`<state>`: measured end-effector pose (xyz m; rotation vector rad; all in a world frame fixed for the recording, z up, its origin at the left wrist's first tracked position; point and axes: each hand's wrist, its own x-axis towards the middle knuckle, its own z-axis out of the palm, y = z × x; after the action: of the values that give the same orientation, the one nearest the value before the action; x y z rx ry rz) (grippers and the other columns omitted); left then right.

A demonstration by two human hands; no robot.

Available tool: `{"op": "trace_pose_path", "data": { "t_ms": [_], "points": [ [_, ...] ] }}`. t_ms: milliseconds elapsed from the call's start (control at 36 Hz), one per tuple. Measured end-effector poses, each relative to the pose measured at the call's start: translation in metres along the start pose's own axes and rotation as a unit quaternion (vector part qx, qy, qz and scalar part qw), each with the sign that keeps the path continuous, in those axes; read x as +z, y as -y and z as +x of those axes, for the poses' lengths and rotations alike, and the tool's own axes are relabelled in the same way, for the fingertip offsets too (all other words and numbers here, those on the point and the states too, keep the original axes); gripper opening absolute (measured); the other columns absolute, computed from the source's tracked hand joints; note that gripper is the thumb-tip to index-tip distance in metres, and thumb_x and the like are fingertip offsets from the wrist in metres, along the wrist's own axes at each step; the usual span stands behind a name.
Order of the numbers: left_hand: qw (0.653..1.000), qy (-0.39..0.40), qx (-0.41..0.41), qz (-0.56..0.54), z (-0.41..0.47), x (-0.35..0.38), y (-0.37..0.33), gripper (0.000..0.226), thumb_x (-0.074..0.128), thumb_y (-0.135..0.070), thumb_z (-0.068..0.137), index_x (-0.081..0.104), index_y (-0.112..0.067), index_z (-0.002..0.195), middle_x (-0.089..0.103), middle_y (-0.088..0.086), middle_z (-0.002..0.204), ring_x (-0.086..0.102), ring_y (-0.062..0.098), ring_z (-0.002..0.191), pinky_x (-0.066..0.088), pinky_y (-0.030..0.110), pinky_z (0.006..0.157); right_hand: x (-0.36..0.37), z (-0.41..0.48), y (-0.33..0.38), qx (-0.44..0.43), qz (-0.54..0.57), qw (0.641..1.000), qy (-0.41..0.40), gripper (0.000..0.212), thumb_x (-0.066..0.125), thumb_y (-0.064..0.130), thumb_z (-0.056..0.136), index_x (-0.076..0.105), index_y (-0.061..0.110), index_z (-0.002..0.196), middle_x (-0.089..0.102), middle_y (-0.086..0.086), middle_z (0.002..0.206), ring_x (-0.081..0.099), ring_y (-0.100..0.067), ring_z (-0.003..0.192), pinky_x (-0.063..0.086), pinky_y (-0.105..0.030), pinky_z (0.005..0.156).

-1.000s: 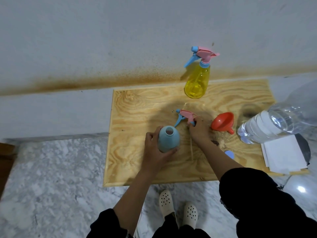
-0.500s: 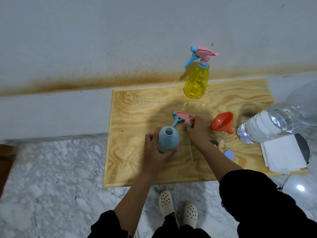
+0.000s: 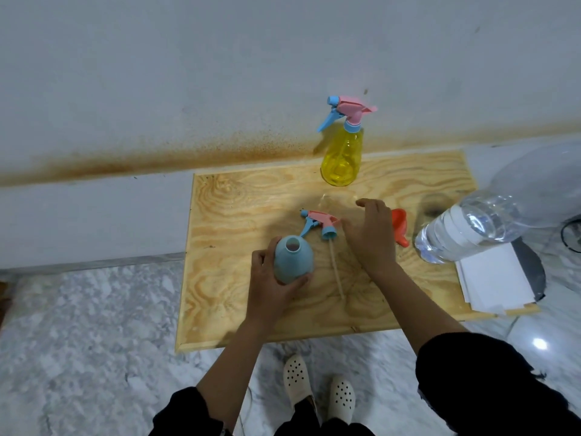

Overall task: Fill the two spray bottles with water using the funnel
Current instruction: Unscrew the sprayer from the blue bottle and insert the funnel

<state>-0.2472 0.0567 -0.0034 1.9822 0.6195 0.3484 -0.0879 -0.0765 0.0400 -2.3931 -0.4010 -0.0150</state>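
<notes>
Risk: right hand (image 3: 371, 234) empty, reaching funnel (image 3: 400, 226); left hand (image 3: 270, 278) grips open blue bottle (image 3: 293, 259); sleeve could topple it.

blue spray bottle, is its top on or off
Off. The blue bottle, held by the left hand, shows an open neck; its spray head lies on the board.

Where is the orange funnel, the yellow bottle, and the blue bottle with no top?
orange funnel (image 3: 400, 226): head view, on its cone beside the right hand.
yellow bottle (image 3: 341, 162): head view, on its belly.
blue bottle (image 3: 294, 259): head view, on its shoulder below the open neck.
</notes>
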Motion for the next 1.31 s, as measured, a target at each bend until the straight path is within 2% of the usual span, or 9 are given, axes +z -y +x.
{"op": "trace_pose_path", "data": {
  "t_ms": [111, 333, 417, 528, 750, 972, 1056, 1194, 1306],
  "points": [
    [1.0, -0.008, -0.005, -0.004, -0.001, 0.002, -0.001, 0.087, 0.084, -0.038, 0.064, 0.033, -0.04, 0.135, 0.034, -0.008, 0.109, 0.044, 0.006, 0.104, 0.038, 0.002, 0.075, -0.026, -0.003, -0.022, -0.021, -0.04, 0.997, -0.069, 0.064, 0.077, 0.025, 0.069, 0.049, 0.001, 0.121, 0.051, -0.019, 0.12, 0.048, -0.034, 0.112, 0.042, -0.038, 0.091],
    [0.999, -0.008, -0.021, -0.033, -0.003, 0.005, -0.004, 0.097, 0.082, -0.054, 0.057, 0.035, -0.034, 0.139, 0.034, -0.016, 0.11, 0.046, -0.001, 0.104, 0.038, 0.005, 0.078, -0.036, 0.0, -0.059, 0.083, -0.083, 0.991, 0.059, 0.11, 0.084, 0.037, 0.062, 0.019, 0.001, 0.143, 0.029, -0.02, 0.144, 0.031, -0.036, 0.131, 0.034, -0.047, 0.105],
    [0.999, -0.008, -0.028, -0.025, -0.003, 0.006, -0.005, 0.094, 0.086, -0.039, 0.062, 0.035, -0.029, 0.14, 0.036, -0.002, 0.113, 0.046, 0.013, 0.109, 0.038, 0.009, 0.081, -0.032, 0.002, -0.062, 0.104, -0.056, 0.99, 0.079, 0.109, 0.083, 0.033, 0.064, 0.016, 0.004, 0.144, 0.029, -0.02, 0.143, 0.034, -0.036, 0.129, 0.038, -0.045, 0.101],
    [0.999, -0.008, -0.034, -0.017, -0.003, 0.005, -0.007, 0.095, 0.079, -0.05, 0.059, 0.035, -0.029, 0.141, 0.037, -0.001, 0.116, 0.043, 0.01, 0.109, 0.034, 0.006, 0.081, -0.026, 0.002, -0.066, 0.12, -0.014, 0.991, 0.062, 0.1, 0.082, 0.031, 0.065, 0.021, 0.009, 0.142, 0.037, -0.017, 0.137, 0.04, -0.034, 0.124, 0.042, -0.044, 0.094],
    [0.997, -0.012, -0.069, -0.033, -0.006, 0.004, -0.022, 0.088, 0.083, -0.027, 0.068, 0.035, -0.024, 0.142, 0.04, -0.005, 0.127, 0.041, 0.008, 0.113, 0.038, 0.013, 0.083, -0.031, -0.006, -0.031, 0.086, 0.122, 0.989, 0.007, 0.094, 0.084, 0.039, 0.061, 0.035, 0.01, 0.135, 0.046, -0.01, 0.131, 0.046, -0.025, 0.118, 0.042, -0.031, 0.093],
    [0.992, -0.027, -0.103, -0.072, -0.012, 0.007, -0.04, 0.083, 0.08, -0.026, 0.071, 0.036, -0.025, 0.141, 0.048, 0.001, 0.135, 0.049, 0.021, 0.118, 0.05, 0.041, 0.092, -0.053, -0.03, 0.049, 0.011, 0.391, 0.919, 0.055, 0.08, 0.085, 0.024, 0.064, 0.041, 0.019, 0.13, 0.048, 0.005, 0.124, 0.054, -0.003, 0.109, 0.053, -0.019, 0.079],
    [0.993, -0.025, -0.103, -0.057, -0.01, 0.007, -0.041, 0.083, 0.078, -0.038, 0.066, 0.039, -0.027, 0.138, 0.052, 0.0, 0.13, 0.053, 0.02, 0.113, 0.052, 0.035, 0.084, -0.05, -0.042, 0.064, -0.016, 0.417, 0.903, 0.102, 0.082, 0.085, 0.027, 0.061, 0.04, 0.024, 0.129, 0.047, 0.008, 0.126, 0.054, -0.008, 0.114, 0.053, -0.026, 0.085],
    [0.993, -0.027, -0.102, -0.054, -0.007, 0.007, -0.048, 0.061, 0.08, -0.016, 0.07, 0.044, -0.042, 0.112, 0.057, -0.008, 0.11, 0.054, 0.006, 0.09, 0.046, 0.017, 0.063, -0.041, -0.051, 0.066, -0.03, 0.374, 0.913, 0.158, 0.083, 0.083, 0.035, 0.062, 0.037, 0.032, 0.131, 0.047, 0.01, 0.129, 0.051, -0.01, 0.118, 0.054, -0.039, 0.09],
    [0.994, -0.028, -0.095, -0.038, -0.007, 0.006, -0.048, 0.064, 0.081, -0.019, 0.069, 0.044, -0.037, 0.118, 0.058, -0.007, 0.112, 0.056, 0.011, 0.094, 0.051, 0.026, 0.07, -0.037, -0.048, 0.066, -0.026, 0.362, 0.915, 0.174, 0.086, 0.084, 0.039, 0.061, 0.037, 0.03, 0.132, 0.048, 0.008, 0.131, 0.051, -0.01, 0.118, 0.053, -0.042, 0.091]
  ]
}}
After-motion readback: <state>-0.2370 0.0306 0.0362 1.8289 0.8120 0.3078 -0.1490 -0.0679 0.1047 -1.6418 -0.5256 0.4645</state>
